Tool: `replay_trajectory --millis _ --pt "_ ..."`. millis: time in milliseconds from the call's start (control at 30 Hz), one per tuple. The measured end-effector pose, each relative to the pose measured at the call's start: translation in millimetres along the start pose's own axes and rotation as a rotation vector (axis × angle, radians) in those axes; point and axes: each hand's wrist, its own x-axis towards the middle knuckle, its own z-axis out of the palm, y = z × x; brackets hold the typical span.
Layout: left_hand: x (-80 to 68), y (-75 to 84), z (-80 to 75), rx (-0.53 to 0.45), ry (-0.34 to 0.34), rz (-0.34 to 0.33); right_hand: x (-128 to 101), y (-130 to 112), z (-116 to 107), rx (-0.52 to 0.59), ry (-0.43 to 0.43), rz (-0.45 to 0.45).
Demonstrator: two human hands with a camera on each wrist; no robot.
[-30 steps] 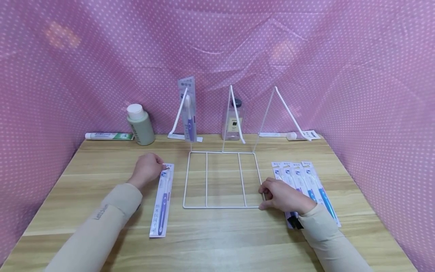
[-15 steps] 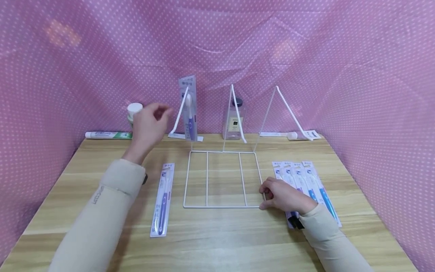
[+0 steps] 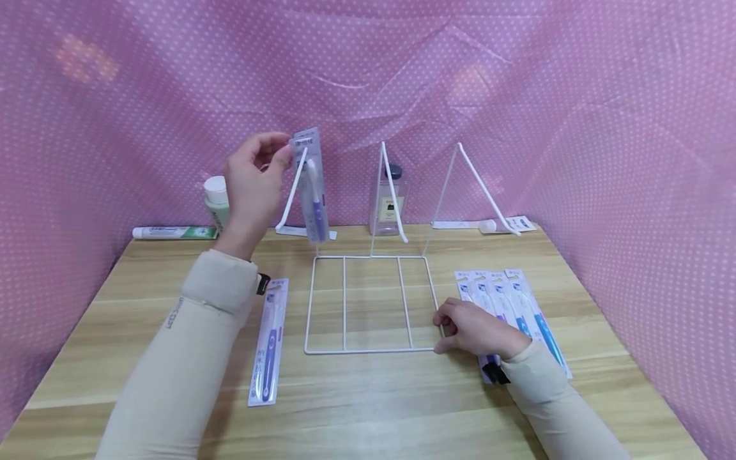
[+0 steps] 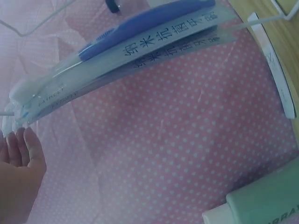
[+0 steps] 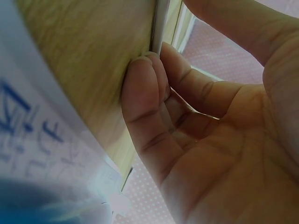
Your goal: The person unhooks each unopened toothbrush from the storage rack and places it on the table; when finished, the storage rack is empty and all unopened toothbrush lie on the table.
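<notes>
In the head view, a white wire rack [image 3: 368, 351] stands mid-table with three angled prongs rising at its back. Packaged toothbrushes [image 3: 316, 214], at least two with one behind the other, hang upright on the left prong. My left hand [image 3: 253, 185] pinches their top left edge between thumb and fingers. The left wrist view has its fingertips at the top end of the toothbrush packs [image 4: 140, 51]. My right hand [image 3: 477, 329] grips the rack's right front corner, its fingers curled about the wire. Left of the rack lies another packaged toothbrush [image 3: 269, 348], purple-handled, flat on the wood.
Several packaged toothbrushes [image 3: 526, 300] lie fanned out beside the right hand. Along the back are a toothpaste tube [image 3: 172, 232], a green bottle [image 3: 217, 201] partly behind the left hand, a clear bottle [image 3: 391, 211] and a small white tube [image 3: 508, 225]. Pink dotted cloth surrounds the table.
My left hand has risen from the top of the toothbrush pack on the table to the hanging packs, which now tilt slightly. The right hand has stayed on the rack.
</notes>
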Motion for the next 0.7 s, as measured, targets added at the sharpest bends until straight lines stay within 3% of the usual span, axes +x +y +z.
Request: replay_trajectory --millis 133,333,700 --pt "1.1 -1.3 0.1 -0.129 -0.018 -0.064 1.4 -0.6 -0.6 -0.010 0.001 -0.002" --pt "-0.5 -0.6 -3.2 -0.194 -0.035 -0.136 1.1 -0.2 1.3 -0.007 0.000 0.007" --pt "-21.2 3.8 -16.8 -0.206 -0.056 -0.099 0.8 -0.8 -0.7 -0.013 0.000 -0.011"
